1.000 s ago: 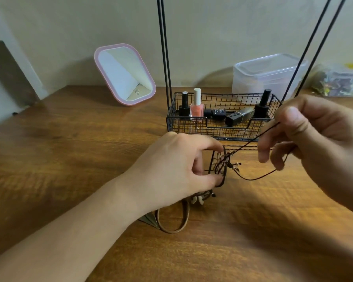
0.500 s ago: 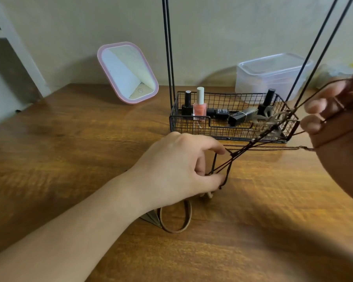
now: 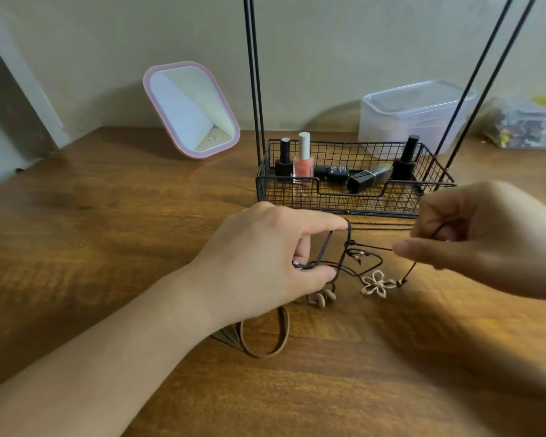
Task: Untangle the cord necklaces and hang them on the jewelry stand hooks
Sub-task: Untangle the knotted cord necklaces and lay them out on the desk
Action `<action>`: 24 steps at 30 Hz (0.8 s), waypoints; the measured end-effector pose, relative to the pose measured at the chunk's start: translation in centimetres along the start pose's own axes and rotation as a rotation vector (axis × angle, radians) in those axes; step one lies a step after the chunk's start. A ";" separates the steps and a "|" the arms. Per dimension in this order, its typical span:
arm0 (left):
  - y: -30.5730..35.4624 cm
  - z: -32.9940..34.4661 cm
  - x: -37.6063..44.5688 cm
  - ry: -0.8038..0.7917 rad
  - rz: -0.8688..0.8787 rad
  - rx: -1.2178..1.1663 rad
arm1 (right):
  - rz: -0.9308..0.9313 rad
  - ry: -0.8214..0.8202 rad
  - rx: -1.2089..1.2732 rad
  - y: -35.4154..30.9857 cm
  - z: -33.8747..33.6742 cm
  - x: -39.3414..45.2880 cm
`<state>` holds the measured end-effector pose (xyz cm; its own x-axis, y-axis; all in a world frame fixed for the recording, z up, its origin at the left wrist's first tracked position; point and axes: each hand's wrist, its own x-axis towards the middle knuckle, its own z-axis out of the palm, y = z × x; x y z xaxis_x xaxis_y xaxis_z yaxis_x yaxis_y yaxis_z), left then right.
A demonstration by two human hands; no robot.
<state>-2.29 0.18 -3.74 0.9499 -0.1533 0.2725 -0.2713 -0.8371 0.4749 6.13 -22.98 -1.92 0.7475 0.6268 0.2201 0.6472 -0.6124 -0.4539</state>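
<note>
Now: left hand (image 3: 265,260) pins the tangled cord necklaces (image 3: 347,260) on the counter (image 3: 108,231), thumb and forefinger curled round the cords. Right hand (image 3: 473,234), raised half a second ago, is back low, pinching one strand; flower pendant (image 3: 375,282) lies freed. Judgement: untangling, nothing hung. Wire basket (image 3: 353,200) holds nail-polish bottles (image 3: 303,162).

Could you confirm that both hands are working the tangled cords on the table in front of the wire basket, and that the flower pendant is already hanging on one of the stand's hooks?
Not quite: the head view shows the flower pendant lying on the table, not on a hook. The rest holds: the left hand and right hand hold the cords in front of the wire basket.
</note>
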 end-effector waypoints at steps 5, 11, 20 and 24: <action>-0.1 0.1 0.1 -0.017 -0.027 0.021 | -0.025 -0.170 -0.197 -0.9 0.6 -0.3; -0.2 0.2 0.2 -0.020 -0.049 0.038 | -0.089 -0.274 -0.376 -1.4 2.1 0.0; -0.7 0.1 0.4 -0.036 -0.052 0.050 | -0.228 -0.259 0.142 1.0 0.4 0.2; -0.6 0.0 0.2 -0.004 -0.009 0.014 | -0.278 0.128 0.790 1.4 -1.1 0.4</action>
<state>-1.94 0.68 -4.01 0.9530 -0.1473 0.2648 -0.2601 -0.8459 0.4655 7.48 -24.10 -1.56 0.6184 0.6162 0.4878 0.5511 0.1025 -0.8281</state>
